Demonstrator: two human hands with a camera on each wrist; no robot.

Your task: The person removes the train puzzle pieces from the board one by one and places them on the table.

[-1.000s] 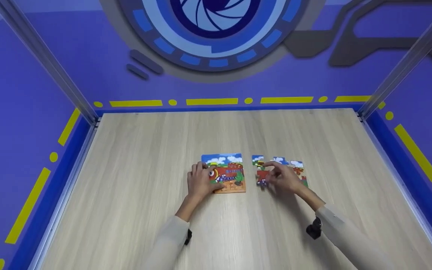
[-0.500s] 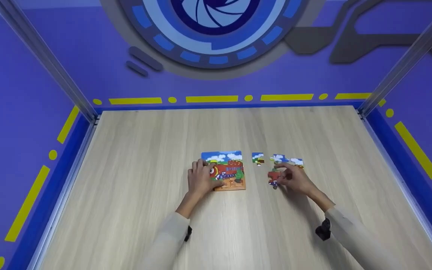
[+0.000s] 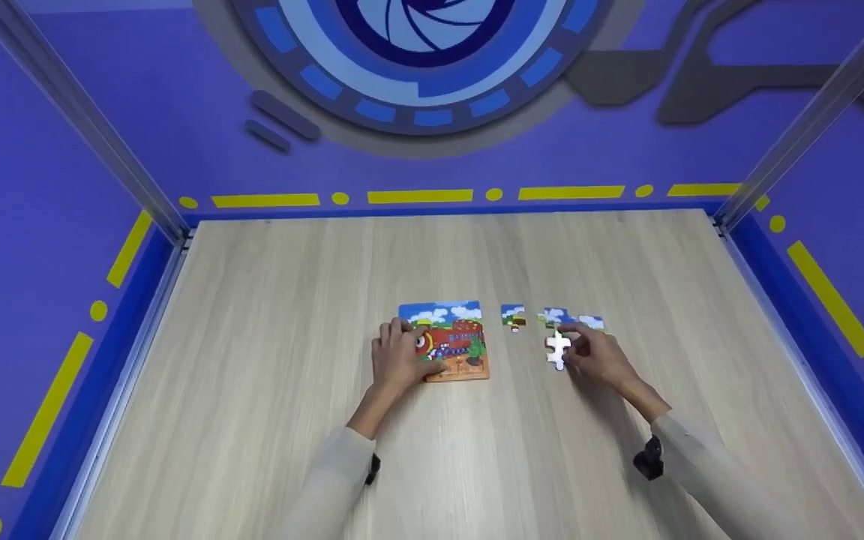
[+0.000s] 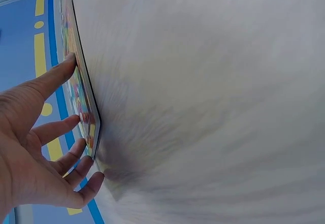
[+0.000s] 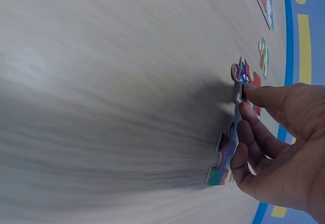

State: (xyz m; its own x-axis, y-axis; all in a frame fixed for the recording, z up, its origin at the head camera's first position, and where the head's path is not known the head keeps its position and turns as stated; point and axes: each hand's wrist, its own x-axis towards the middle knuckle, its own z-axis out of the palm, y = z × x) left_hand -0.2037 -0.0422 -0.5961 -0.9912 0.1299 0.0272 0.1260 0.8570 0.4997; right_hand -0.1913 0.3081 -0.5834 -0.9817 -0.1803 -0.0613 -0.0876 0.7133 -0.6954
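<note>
A square jigsaw puzzle (image 3: 462, 341) showing a red train under a cloudy sky lies on the table. My left hand (image 3: 400, 354) rests on its left part, thumb near the front edge and fingers spread along the left side. In the left wrist view the left hand's thumb (image 4: 68, 64) touches the puzzle's face. Right of the puzzle, my right hand (image 3: 598, 356) pinches a puzzle piece (image 3: 558, 351) between thumb and fingers. It is tilted, and its face looks white with glare in the head view. The right wrist view shows the piece's (image 5: 244, 71) blue and red print.
Behind the right hand lie loose joined pieces with sky and clouds (image 3: 556, 315), partly hidden by it. Between these and the puzzle sits another loose piece (image 3: 513, 316). Blue walls with yellow marks (image 3: 421, 196) bound the wooden table (image 3: 289, 300) at the back and sides.
My right hand has moved slightly right with the piece, away from the puzzle, and tilted it so its face glares white. My left hand stays on the puzzle.
</note>
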